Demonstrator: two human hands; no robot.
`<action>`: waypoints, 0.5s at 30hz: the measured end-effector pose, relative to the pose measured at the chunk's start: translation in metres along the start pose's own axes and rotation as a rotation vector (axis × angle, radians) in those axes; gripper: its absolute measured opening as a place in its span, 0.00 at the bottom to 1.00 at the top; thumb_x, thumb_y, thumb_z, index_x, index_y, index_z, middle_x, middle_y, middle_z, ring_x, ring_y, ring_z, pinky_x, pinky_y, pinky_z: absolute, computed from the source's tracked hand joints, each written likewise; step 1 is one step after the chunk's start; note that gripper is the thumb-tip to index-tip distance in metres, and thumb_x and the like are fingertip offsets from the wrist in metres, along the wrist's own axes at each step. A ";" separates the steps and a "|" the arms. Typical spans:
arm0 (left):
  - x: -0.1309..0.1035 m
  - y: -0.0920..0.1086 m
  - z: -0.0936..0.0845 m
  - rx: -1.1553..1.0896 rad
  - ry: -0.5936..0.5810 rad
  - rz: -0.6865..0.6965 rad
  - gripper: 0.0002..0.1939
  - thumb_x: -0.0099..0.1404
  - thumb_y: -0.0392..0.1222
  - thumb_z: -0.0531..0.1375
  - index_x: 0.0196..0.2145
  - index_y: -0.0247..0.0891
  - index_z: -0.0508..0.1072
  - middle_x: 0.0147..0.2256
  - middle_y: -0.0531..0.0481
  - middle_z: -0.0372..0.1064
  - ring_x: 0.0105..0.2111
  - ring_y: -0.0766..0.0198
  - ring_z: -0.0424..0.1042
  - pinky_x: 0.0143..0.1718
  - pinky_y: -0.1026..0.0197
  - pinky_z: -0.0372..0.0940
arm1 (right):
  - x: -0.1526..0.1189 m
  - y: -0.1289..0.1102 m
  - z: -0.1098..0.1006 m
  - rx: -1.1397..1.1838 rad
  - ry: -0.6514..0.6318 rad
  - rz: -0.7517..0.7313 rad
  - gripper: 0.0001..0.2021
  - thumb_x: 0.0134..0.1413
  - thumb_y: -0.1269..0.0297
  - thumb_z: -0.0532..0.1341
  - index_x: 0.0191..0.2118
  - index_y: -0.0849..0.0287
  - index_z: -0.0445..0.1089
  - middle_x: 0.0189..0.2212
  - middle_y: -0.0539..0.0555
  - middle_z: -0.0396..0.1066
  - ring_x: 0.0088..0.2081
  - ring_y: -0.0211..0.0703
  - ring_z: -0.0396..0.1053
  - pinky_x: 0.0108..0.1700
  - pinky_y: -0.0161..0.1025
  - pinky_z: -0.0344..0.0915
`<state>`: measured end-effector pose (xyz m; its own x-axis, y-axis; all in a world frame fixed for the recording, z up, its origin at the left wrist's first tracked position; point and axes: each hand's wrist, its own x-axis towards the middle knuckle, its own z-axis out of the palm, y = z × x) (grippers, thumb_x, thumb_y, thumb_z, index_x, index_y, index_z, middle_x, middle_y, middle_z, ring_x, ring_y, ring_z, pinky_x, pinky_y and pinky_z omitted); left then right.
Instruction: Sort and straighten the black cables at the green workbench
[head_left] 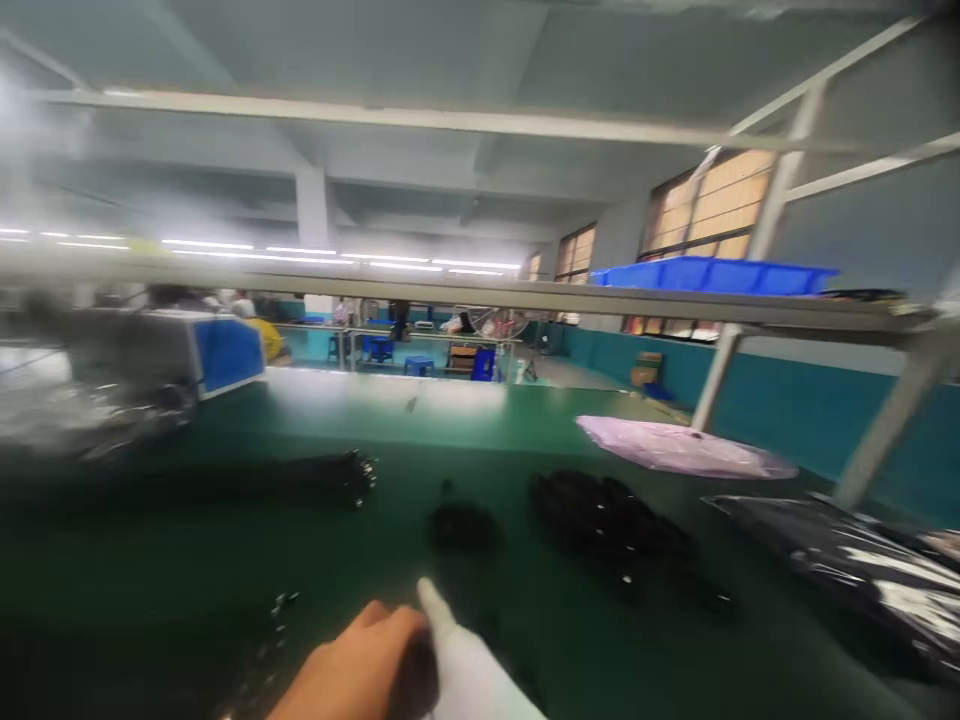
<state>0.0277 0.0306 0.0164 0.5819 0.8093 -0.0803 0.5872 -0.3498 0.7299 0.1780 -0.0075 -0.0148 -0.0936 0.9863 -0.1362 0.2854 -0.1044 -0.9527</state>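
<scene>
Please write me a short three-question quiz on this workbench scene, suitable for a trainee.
1. Multiple choice: What colour is the long tray on the raised shelf?
A) Red
B) Blue
C) Yellow

2. True or false: The flat pink item lies farther from the camera than the left hand.

3. Fill in the blank: On the green table, seen from the person's side, the larger dark pile lies to the ____ of the smaller dark pile.

Key: 1. B; 2. True; 3. right
</scene>
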 end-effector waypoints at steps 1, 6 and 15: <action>0.002 -0.002 -0.005 0.063 -0.034 -0.019 0.27 0.43 0.42 0.67 0.45 0.42 0.74 0.40 0.44 0.71 0.39 0.47 0.71 0.42 0.50 0.64 | 0.004 0.000 0.003 -0.014 -0.022 -0.007 0.15 0.59 0.60 0.59 0.49 0.61 0.65 0.42 0.55 0.69 0.40 0.43 0.69 0.41 0.44 0.69; 0.013 -0.023 -0.030 -0.096 -0.393 0.023 0.14 0.48 0.41 0.63 0.35 0.39 0.77 0.32 0.51 0.76 0.30 0.61 0.70 0.31 0.65 0.64 | 0.008 -0.009 0.005 -0.092 -0.027 -0.089 0.24 0.36 0.76 0.64 0.45 0.59 0.66 0.29 0.46 0.66 0.33 0.40 0.66 0.36 0.35 0.62; -0.015 -0.012 -0.007 -0.343 -0.131 -0.150 0.06 0.50 0.38 0.53 0.19 0.39 0.67 0.17 0.53 0.68 0.14 0.68 0.61 0.16 0.66 0.54 | -0.008 -0.015 -0.001 0.696 -0.379 -0.099 0.24 0.30 0.60 0.70 0.36 0.54 0.60 0.45 0.54 0.67 0.21 0.32 0.62 0.26 0.36 0.58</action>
<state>0.0082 0.0264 0.0139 0.5839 0.7644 -0.2734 0.4625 -0.0364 0.8859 0.1759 -0.0136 0.0004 -0.4412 0.8974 -0.0059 -0.3907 -0.1979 -0.8990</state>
